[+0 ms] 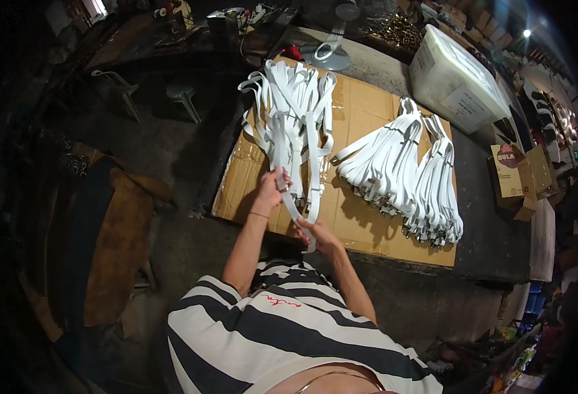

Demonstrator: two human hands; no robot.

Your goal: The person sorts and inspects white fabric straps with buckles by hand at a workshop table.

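White straps lie in a loose pile on the left part of a cardboard sheet. My left hand is closed round a white strap at the near end of that pile. Lower and to the right, my right hand grips a white strap near the cardboard's front edge, and the strap runs between both hands. To the right lie two bundles of white straps, a wide one and a narrower one, with metal pieces at their near ends.
Behind the cardboard stand a grey fan base and a white plastic bin. An open carton is at the right. A plastic chair and a stool stand at the back left, beyond a brown sheet.
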